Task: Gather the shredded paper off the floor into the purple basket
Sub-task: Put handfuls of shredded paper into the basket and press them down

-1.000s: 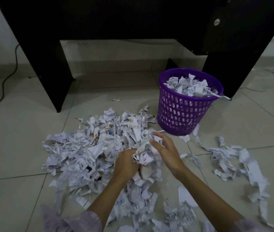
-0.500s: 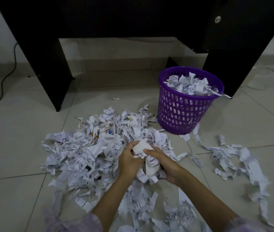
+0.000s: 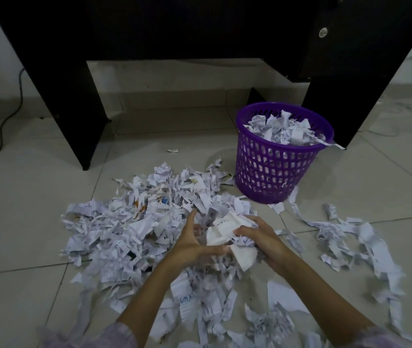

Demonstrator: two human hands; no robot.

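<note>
A: Progress check. Where is the shredded paper (image 3: pixel 134 229) sitting?

B: Mostly on the floor (image 3: pixel 24 197) — a big heap lying left of centre, and a thinner trail (image 3: pixel 350 237) running off to the right. More scraps are lying near the sleeves at the bottom edge.

A: And the purple basket (image 3: pixel 270 169)?

B: Standing upright beyond the heap, to the right, beside the dark desk leg (image 3: pixel 345 101). It is already holding paper up to about the rim, with one strip hanging over the right side.

A: Hands?

B: Both are working one wad (image 3: pixel 225 234) just above the heap. The left hand (image 3: pixel 192 244) is cupping it from the side, fingers curled around it. The right hand (image 3: pixel 262 237) is gripping it from the other side, fingers bent over the top. How tight the grip is, the blur is not letting anyone say.

A: So how far along?

B: Probably under halfway. A good amount is binned, but most paper is waiting on the floor. This handful is not yet in the basket, and with the basket looking nearly full, pressing down may be needed.
</note>
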